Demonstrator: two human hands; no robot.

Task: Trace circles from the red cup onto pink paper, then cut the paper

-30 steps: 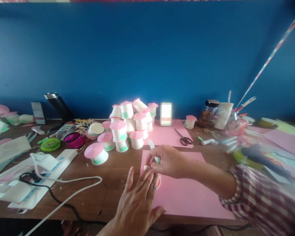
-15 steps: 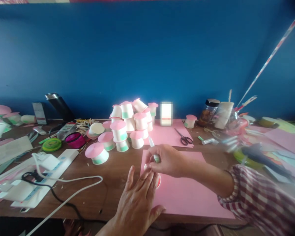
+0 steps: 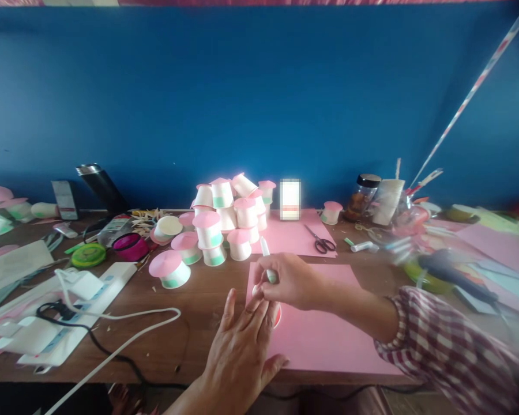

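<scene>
Left hand [image 3: 244, 343]: laid palm down, fingers extended forward and slightly parted, thumb out to the right; opened flat, pressing without grasping.

Round piece [image 3: 278, 316], white-rimmed and red inside: mostly covered by the left fingers, on the pink sheet's left part; its full form cannot be told.

Right hand [image 3: 296, 281]: wrist bent in from the right, fingers curled to a close pinch around a pen, knuckles just beyond the left fingertips. Forearm in a maroon-and-white checked sleeve [image 3: 432, 328].

White pen [image 3: 265, 248]: upright with a lean; upper end points away and slightly left, long axis running down into the right hand; lower tip hidden by the fingers.

Pink sheet [image 3: 328, 340]: flat on the brown wooden desk [image 3: 203, 288], under both hands.

Power strip [image 3: 106, 285], white, with chargers and cables: left side of desk.

Paper cups [image 3: 208, 230] topped with pink discs, many banded green: piled at centre beyond the hands.

Scissors [image 3: 324, 246], black-handled: on a second pink sheet [image 3: 281, 245], blades pointing away and left.

Black flask [image 3: 101, 184], tilted: back left.

Black-lidded jar [image 3: 361, 202], beside stacked white cups [image 3: 388, 202]: back right.

Wall [image 3: 259, 86]: plain blue, behind everything.
</scene>
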